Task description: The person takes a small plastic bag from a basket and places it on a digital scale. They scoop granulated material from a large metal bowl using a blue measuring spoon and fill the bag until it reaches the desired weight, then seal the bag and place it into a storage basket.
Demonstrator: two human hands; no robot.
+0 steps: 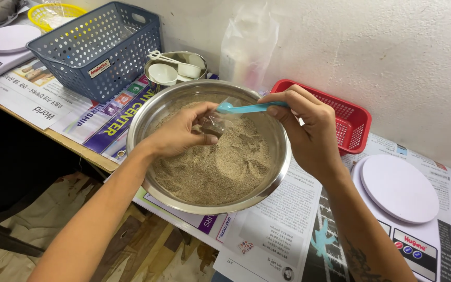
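a large steel bowl (152,112) of fine tan grain (220,167) is seen on a desk (74,141) covered with newspaper sheets (272,219), the bowl partly overhanging the desk's front edge. the left hand (181,131) is held over the grain inside the bowl, its fingers pressed together in a pinch on a small clear pouch (216,122) that already holds a little of the grain. the right hand (309,133) is raised above the bowl's far right rim, its thumb and fingers closed around the handle of a light blue plastic spoon (246,108). the spoon is held level, its bowl end just at the open mouth of the pouch; whether it touches the pouch cannot be told. a tattoo is visible on the right forearm.

behind the bowl, a smaller steel tin (200,56) with white measuring scoops (170,70) in it is placed against the wall, and a crumpled clear plastic bag (249,44) is propped beside it. a blue perforated basket (97,47) is set to the left, with a yellow basket (56,13) behind it and a white kitchen scale (1,47) at the far left edge. a red basket (353,122) is partly hidden by the right hand, and a second white kitchen scale (400,198) lies near the right forearm
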